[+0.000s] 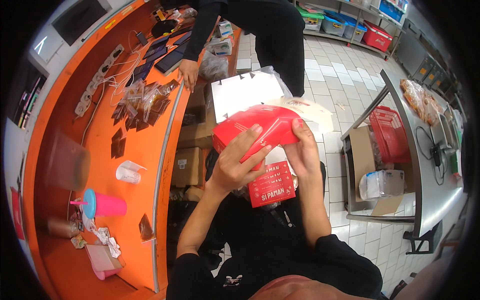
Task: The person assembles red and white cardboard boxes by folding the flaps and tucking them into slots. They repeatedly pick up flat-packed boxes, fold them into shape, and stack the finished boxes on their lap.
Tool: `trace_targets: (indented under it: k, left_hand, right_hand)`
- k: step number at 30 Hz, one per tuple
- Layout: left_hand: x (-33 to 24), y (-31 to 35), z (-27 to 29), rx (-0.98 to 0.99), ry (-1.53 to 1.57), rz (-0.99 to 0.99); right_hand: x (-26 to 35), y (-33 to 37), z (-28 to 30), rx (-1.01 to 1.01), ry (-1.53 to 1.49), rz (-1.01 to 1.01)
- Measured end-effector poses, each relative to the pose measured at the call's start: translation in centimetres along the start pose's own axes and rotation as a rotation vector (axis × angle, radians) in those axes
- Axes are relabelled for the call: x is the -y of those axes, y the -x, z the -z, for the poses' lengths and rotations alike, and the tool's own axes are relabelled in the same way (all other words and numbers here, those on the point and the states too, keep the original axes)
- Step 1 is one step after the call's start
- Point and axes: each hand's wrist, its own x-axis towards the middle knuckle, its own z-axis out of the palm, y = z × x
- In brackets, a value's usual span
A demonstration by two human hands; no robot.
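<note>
Both of my hands grip a red folded cardboard piece (267, 125), its glossy panels bent at creases. My left hand (235, 162) has its fingers spread over the near panel, pressing on it. On the other end, my right hand (304, 150) pinches the edge with its thumb on top. Just below lie several overlapping red printed cardboard pieces (272, 190) near my lap. Beyond the held piece sits a white flat cardboard stack (242, 92) in clear plastic, with a pale cream sheet (320, 116) beside it.
Left, an orange counter (142, 200) bears a pink tumbler (107, 204), a paper roll (127, 172), brown sachets (142, 105) and phones. A co-worker's hand (188, 74) rests on its edge. Right, a steel table (425, 185) stands over a red crate (387, 132). A cardboard box (189, 165) sits below the counter.
</note>
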Motion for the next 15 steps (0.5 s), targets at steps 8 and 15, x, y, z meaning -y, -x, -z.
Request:
trace_targets:
  k: [8, 15]
  left_hand:
    - [1.8, -0.3, 2.3, 0.165, -0.049, -0.024]
    - [0.2, -0.7, -0.9, -0.2, 0.221, 0.101]
  right_hand:
    - [3.2, -2.3, 4.1, 0.222, 0.175, -0.115]
    - [-1.3, 1.0, 1.1, 0.007, 0.306, 0.336]
